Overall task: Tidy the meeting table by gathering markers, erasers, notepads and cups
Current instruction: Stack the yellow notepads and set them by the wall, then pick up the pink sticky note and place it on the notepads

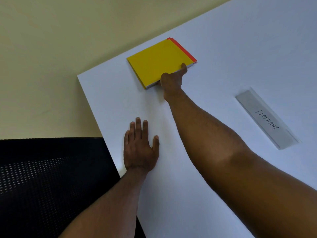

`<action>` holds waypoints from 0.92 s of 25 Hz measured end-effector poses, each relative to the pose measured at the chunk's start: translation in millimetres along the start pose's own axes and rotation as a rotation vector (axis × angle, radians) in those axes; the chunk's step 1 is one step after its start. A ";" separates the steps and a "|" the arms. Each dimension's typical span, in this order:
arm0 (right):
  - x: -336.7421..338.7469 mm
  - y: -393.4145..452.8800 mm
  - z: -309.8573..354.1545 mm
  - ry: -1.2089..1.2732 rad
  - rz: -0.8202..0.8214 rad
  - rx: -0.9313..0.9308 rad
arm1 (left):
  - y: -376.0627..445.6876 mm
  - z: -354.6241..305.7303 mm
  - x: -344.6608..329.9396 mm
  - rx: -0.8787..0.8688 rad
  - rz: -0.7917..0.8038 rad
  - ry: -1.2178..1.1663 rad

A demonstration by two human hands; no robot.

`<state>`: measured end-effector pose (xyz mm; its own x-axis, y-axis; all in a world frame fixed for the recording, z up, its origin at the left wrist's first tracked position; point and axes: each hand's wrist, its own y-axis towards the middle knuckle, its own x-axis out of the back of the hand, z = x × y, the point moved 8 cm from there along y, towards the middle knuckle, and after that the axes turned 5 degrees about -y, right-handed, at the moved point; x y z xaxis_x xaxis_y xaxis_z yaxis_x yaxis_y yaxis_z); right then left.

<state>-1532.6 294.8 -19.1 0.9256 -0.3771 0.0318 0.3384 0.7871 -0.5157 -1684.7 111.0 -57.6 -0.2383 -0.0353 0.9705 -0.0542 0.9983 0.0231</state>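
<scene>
A yellow notepad lies on top of a red-orange notepad near the far left corner of the white table. My right hand reaches out to the stack's near edge and grips it, thumb on the yellow cover and fingers hidden under the pads. Closer to me, my left hand rests flat on the table by its left edge, fingers straight and spread, holding nothing.
A grey cable-slot cover labelled "ELEPHANT" is set into the table to the right of my right arm. A black mesh chair stands beside the table's left edge. Beige floor lies beyond the table.
</scene>
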 end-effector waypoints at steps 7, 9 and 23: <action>-3.3 12.0 4.1 -0.238 0.052 0.069 | 1.1 -0.7 0.7 -0.001 0.001 -0.015; -2.8 15.4 8.0 -0.419 0.073 0.119 | 1.3 -1.1 1.3 -0.003 -0.006 -0.018; 63.2 -72.7 -34.8 -1.098 -0.109 0.681 | -0.8 -3.1 3.7 -0.043 -0.001 0.018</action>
<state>-1504.6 196.7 -9.4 0.4328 -0.1148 0.8941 0.1379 0.9886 0.0602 -1682.5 110.2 -53.3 -0.2207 -0.0360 0.9747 -0.0130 0.9993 0.0340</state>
